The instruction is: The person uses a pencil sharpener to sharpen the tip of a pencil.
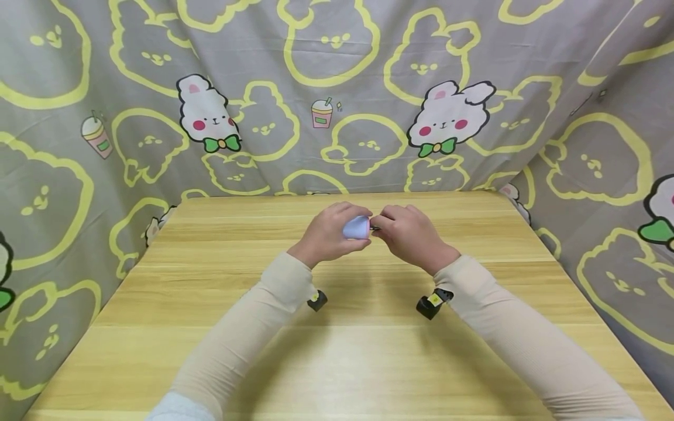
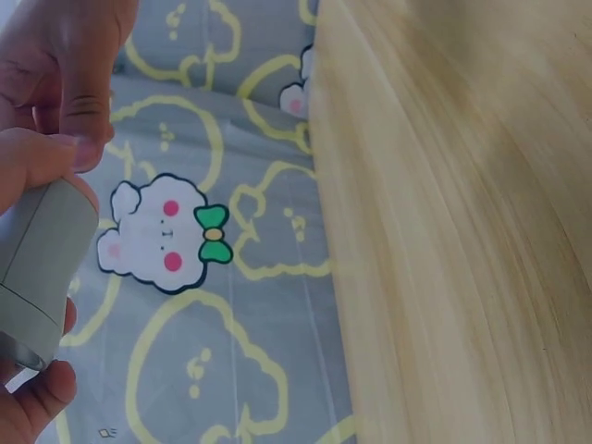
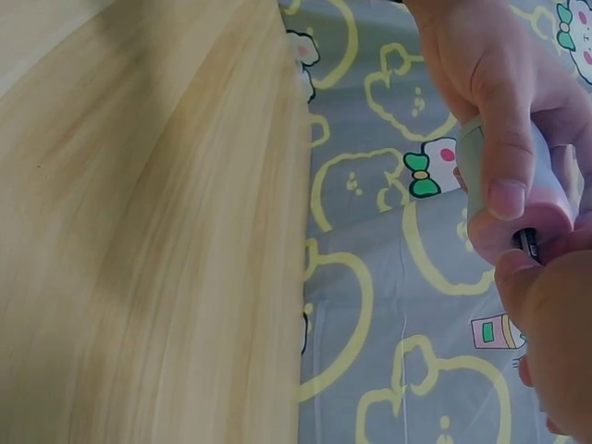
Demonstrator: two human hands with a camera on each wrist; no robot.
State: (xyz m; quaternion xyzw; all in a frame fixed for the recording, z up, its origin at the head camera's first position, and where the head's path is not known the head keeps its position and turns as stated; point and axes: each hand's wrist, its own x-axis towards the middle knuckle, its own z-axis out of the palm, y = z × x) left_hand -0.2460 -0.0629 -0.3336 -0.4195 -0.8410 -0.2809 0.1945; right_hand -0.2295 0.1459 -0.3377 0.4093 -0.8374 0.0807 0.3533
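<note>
Above the far part of the table, my left hand [image 1: 330, 233] grips a pale blue cylinder [image 1: 357, 228] lying sideways. In the right wrist view its pink end [image 3: 495, 233] has an opening, and a small dark, shiny piece [image 3: 528, 242] sits at that opening. My right hand [image 1: 409, 235] pinches this piece between thumb and fingers, close against the pink end. The left wrist view shows the cylinder's greyish side [image 2: 42, 259] with a seam near its other end. The piece's kind is hidden by the fingers.
The wood-grain table [image 1: 337, 356] spreads below both hands. A grey curtain [image 1: 363, 169] with yellow outlines and white rabbits hangs behind its far edge and along the sides. Black wrist cameras [image 1: 434, 304] hang under the beige sleeves [image 1: 526, 339].
</note>
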